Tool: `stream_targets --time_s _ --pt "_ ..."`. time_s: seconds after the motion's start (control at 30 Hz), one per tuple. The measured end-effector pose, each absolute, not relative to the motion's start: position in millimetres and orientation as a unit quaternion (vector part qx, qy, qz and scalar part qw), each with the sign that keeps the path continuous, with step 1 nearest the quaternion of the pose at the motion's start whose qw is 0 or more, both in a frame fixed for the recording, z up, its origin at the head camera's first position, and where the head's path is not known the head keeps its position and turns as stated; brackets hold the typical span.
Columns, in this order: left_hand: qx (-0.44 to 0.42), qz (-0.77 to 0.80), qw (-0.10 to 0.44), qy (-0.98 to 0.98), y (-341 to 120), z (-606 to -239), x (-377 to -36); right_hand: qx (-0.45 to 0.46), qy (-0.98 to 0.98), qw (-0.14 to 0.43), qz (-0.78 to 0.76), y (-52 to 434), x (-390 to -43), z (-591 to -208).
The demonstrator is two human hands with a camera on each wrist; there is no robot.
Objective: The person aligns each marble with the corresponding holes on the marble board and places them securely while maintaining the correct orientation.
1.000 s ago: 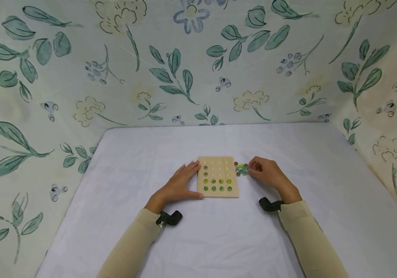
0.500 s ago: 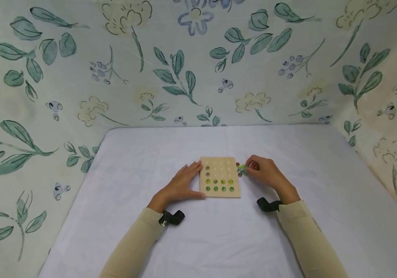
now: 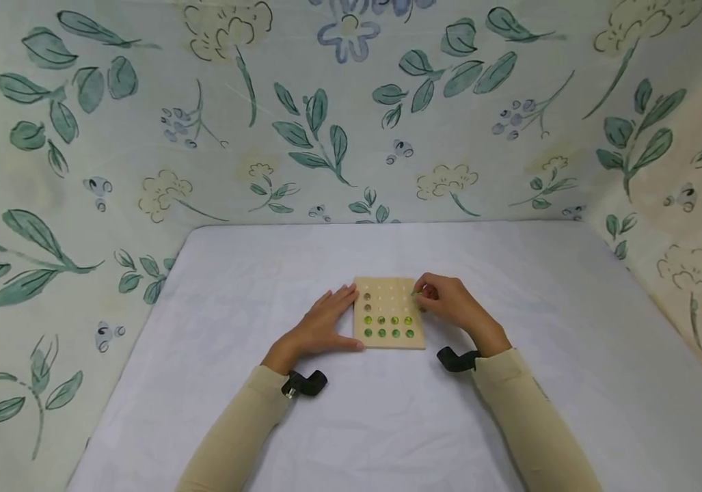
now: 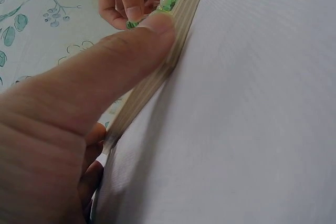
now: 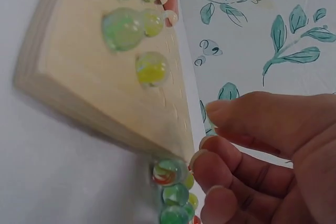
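Observation:
A square wooden board [image 3: 387, 342] lies on the white-covered table, with rows of small hollows. Green marbles [image 3: 382, 333] fill its near row, yellow-green marbles [image 3: 394, 320] the row behind, and two brownish marbles [image 3: 367, 302] sit in the left column. My left hand [image 3: 316, 329] rests spread against the board's left side, its thumb [image 4: 131, 51] on the near edge. Over the board's right edge, my right hand [image 3: 452, 302] pinches a green marble [image 4: 132, 24] between thumb and finger. Loose marbles [image 5: 175, 195] lie beside the board below that hand, mostly hidden in the head view.
White cloth [image 3: 351, 424] covers the table all round the board. A curtain with a leaf and flower print [image 3: 326, 137] stands behind and at both sides. Each wrist carries a black camera mount [image 3: 458, 359].
My right hand has moved left from the loose marbles to the board's right edge, carrying a green marble. My left hand stays on the board.

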State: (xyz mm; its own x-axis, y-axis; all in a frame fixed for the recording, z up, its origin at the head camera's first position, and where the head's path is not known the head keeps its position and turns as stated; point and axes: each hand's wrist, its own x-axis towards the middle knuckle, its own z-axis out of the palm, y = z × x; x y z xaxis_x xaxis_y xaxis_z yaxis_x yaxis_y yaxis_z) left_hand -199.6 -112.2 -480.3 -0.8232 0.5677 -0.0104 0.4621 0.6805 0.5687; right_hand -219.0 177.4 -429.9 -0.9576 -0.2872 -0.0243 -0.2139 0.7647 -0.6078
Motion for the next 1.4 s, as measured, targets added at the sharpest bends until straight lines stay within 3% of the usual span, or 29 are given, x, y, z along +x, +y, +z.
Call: stream_targets --time_s 0.83,1.4 --pt "0.292 0.274 0.088 0.912 -113 -480 -202 -0.188 0.920 0.112 -0.325 136 -220 -431" --pt "0.294 0.273 0.082 0.912 -113 -480 -201 -0.217 0.918 0.117 -0.311 128 -223 -435"
